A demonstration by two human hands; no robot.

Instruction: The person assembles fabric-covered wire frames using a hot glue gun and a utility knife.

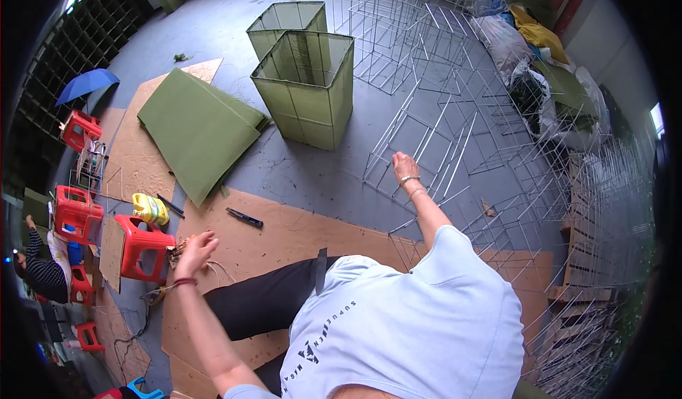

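My left hand (195, 254) is low at the left, beside a red plastic stool (145, 248), fingers loosely bent and apart with nothing visible in them. My right hand (405, 167) reaches forward, its fingers closed at a metal wire frame (426, 138); the exact grip is partly hidden. That frame is box-shaped and leans among several others. Ahead stand two square, open-topped green fabric-covered wire boxes (312, 108). Left of them lies a stack of flat green sheets (199, 129). A black box cutter or similar slim tool (244, 218) rests on the brown cardboard (305, 218).
A yellow jug (150, 208) stands by the red stool. More red stools (78, 214), a blue umbrella (87, 85) and a person in dotted clothing (44, 271) are at the left. Wire frames (611, 214) crowd the right, below stuffed plastic bags (501, 40).
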